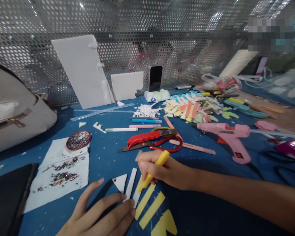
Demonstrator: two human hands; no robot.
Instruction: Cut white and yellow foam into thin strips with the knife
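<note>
My right hand is closed around a yellow marker, its tip down on a strip that is part yellow, part white. Spread on the table, my left hand presses its fingertips on the lower ends of that strip and a white strip beside it. A white triangular piece lies just above those fingers. To the right of the part-coloured strip are two yellow strips and, below them, yellow curved pieces.
Red-handled cutters and scissors lie beyond my right hand. A pink glue gun rests at right, near piled coloured pieces. On the left are a paper sheet with beads, a dark phone and a bag. White boards lean behind.
</note>
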